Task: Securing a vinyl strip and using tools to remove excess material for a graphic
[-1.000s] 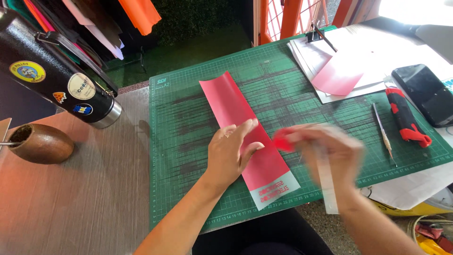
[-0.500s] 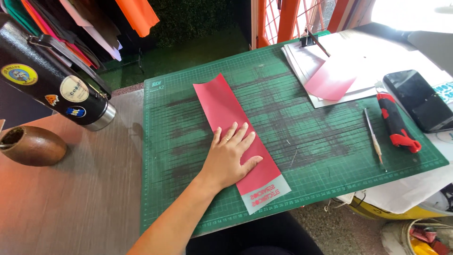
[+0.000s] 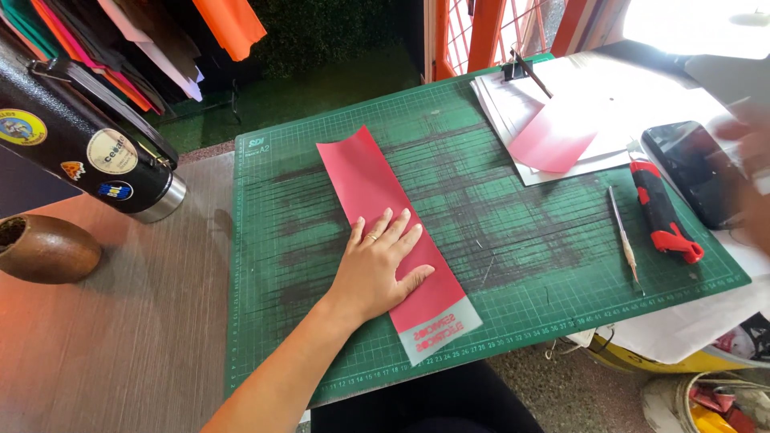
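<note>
A long red paper strip (image 3: pixel 361 180) with a pale printed end lies diagonally on the green cutting mat (image 3: pixel 513 240). My left hand (image 3: pixel 375 269) rests flat on the strip's lower half, fingers spread, pressing it down. My right hand (image 3: pixel 747 172) is a blur at the right edge, over the black phone (image 3: pixel 683 164). Whether it holds anything is unclear. A red and black cutter knife (image 3: pixel 662 212) and a thin pencil-like tool (image 3: pixel 622 236) lie on the mat's right side, apart from both hands.
A black flask with stickers (image 3: pixel 76 136) and a brown wooden cup (image 3: pixel 44 248) sit on the wooden table at left. White sheets and a pink paper (image 3: pixel 553 140) under a binder clip lie at the back right. Coloured papers hang at top left.
My right hand, which held a pale strip above the red paper one second ago, left the mat and is now blurred at the right edge. My left hand stays flat on the strip.
</note>
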